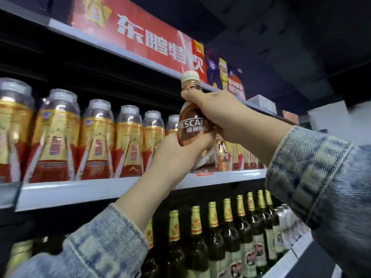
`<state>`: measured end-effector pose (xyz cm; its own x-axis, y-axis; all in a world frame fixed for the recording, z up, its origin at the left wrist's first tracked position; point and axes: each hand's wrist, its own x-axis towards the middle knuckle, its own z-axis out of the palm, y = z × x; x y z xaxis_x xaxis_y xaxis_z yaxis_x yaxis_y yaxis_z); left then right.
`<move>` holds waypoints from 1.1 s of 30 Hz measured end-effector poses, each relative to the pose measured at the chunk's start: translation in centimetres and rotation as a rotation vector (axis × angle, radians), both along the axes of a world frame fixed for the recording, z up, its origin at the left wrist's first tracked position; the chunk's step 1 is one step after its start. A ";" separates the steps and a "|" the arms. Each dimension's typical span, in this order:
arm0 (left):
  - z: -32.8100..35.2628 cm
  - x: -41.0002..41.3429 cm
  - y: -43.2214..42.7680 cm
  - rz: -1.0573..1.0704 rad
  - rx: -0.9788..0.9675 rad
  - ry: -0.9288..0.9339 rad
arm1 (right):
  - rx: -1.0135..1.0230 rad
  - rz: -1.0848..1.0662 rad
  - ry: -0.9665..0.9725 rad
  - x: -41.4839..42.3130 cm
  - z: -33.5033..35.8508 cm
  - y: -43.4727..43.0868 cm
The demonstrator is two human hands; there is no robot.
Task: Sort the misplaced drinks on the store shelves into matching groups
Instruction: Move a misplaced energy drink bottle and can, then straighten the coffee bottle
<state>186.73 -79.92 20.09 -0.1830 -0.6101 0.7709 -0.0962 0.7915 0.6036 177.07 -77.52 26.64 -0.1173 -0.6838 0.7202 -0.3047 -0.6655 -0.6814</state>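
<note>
In the head view, a brown-and-cream plastic coffee bottle with a white screw cap (193, 125) is held in the air just above the grey metal shelf edge (100, 189) and in front of the stock standing on it. The left hand (178, 155) cups and grips its lower body from beneath, while the right hand (218, 115) wraps its fingers round the shoulder just under the cap, so both hands are closed on the same bottle. Its long axis runs close to upright, cap at the top and base towards the shelf edge, with the printed label turned to the camera. It looks full, so probably moderately heavy, stiff-walled but with a smooth sleeve that may slip; the waist and shoulder look like the surest places to hold it. Above the shelf edge to the left stands a row of gold-and-red labelled clear bottles (96, 141). A similar cream-brown bottle (207, 157) stands behind the held one. Below the shelf edge is a row of dark glass bottles with gold foil necks (212, 237).
</note>
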 end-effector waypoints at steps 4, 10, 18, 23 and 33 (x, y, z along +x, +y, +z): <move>0.3 -7.0 -3.4 0.040 0.018 0.019 | -0.008 0.002 -0.002 -6.7 0.3 -3.6; -0.7 -18.1 -6.7 0.069 0.028 0.083 | -0.056 0.048 0.009 -17.5 -0.6 -7.2; -0.7 -33.6 -10.3 0.062 0.077 0.145 | 0.009 0.047 0.059 -32.6 0.1 -11.9; -0.5 -41.9 -14.0 0.077 0.070 0.123 | 0.081 0.047 0.085 -41.5 0.4 -15.6; -2.0 -57.1 -25.6 0.023 0.048 -0.005 | 0.071 -0.058 0.091 -58.2 -1.6 -26.3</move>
